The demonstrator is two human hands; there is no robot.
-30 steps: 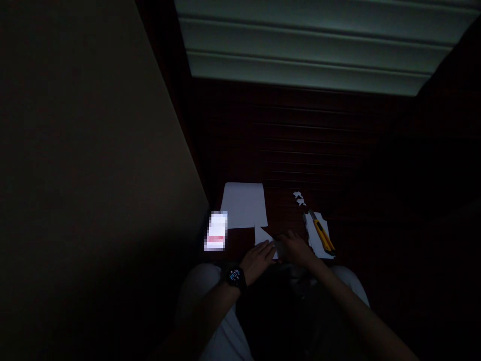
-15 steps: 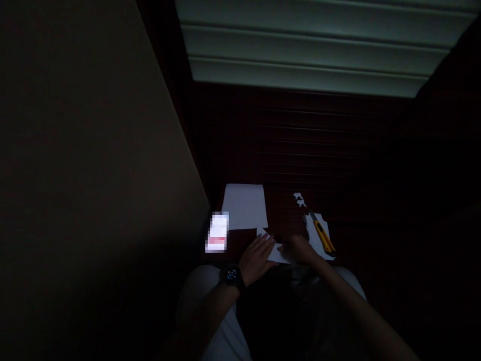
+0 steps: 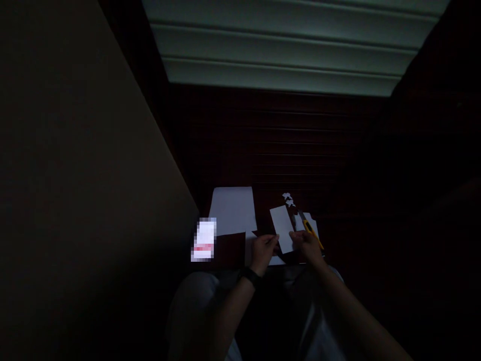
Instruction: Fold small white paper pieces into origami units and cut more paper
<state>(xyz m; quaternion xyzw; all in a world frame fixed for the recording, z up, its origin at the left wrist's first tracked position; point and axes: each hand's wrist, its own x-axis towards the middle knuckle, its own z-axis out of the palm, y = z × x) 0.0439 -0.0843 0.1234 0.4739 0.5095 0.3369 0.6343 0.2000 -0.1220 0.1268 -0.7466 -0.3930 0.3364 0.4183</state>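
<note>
A narrow white piece of paper (image 3: 282,225) is held up between my two hands. My left hand (image 3: 263,252) pinches its left edge near the middle, and my right hand (image 3: 307,246) grips the right edge with thumb and fingers. Beneath my left hand lies another white paper (image 3: 249,246), partly hidden by the fingers. Just past my right hand, a yellow utility knife (image 3: 311,229) rests with its blade pointing away, on a white sheet (image 3: 313,219) that my hand partly covers.
A larger white sheet (image 3: 233,210) lies at the back left of the dark table. A lit phone (image 3: 204,239), its screen blurred, is beside the wall (image 3: 112,165) on the left. Small paper scraps (image 3: 287,198) lie behind the knife. A slatted panel (image 3: 281,135) rises at the back.
Both hands were low over the paper, the left lying flat on it. Now they hold a narrow piece raised upright between them. The view has shifted slightly right.
</note>
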